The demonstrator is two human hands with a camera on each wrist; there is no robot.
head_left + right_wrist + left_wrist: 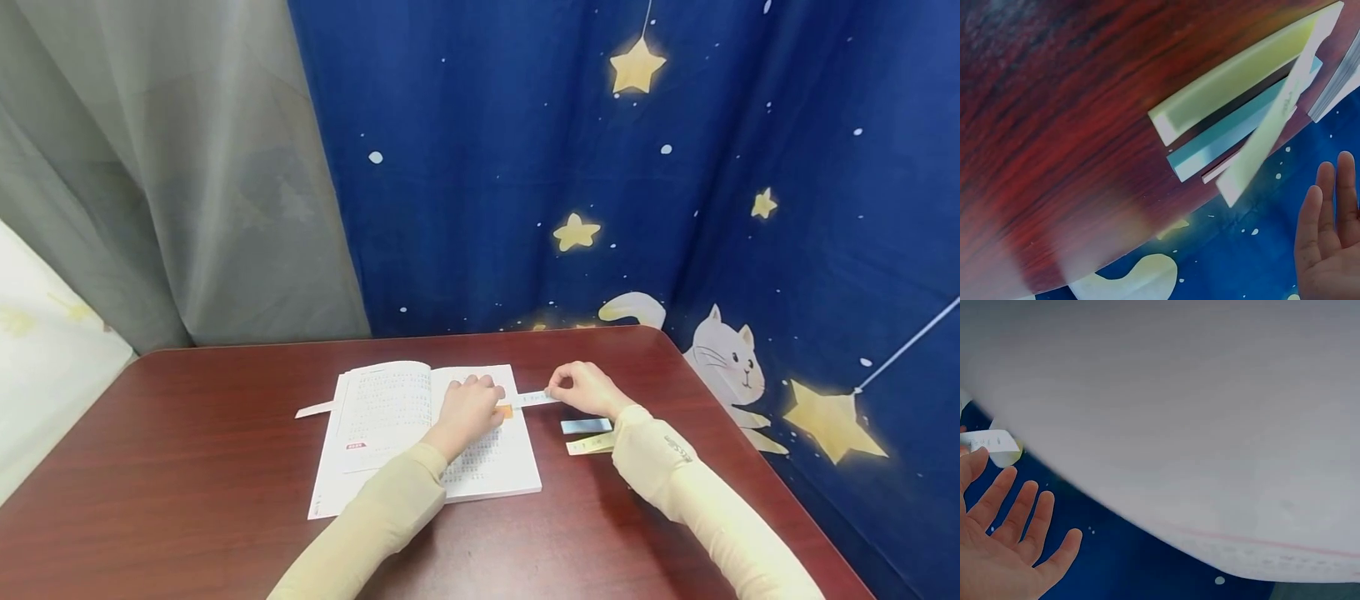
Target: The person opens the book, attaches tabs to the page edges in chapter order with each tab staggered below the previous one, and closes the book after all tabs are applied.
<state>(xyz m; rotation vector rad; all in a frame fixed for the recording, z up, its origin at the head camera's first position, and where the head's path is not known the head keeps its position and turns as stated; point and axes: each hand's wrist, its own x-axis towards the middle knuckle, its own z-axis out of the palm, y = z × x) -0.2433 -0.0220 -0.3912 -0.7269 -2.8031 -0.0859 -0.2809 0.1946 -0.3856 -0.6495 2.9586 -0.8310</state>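
Table (187,467) dark red-brown, wood grain. Open book (420,433): white pages w/ black print, small red label lower left page. Strips beside it: one pale blue (586,426), one pale yellow (589,446), one white w/ small print (536,399); orange tab (506,411) at page edge. Sleeves (390,508) beige. Curtain (675,167) navy w/ yellow stars, white dots, white cat; other curtain (165,167) grey

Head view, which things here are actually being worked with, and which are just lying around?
In use:
open book under the left hand
paper strip pinched by the right hand

Lying about:
blue strip
yellow strip
strip left of the book
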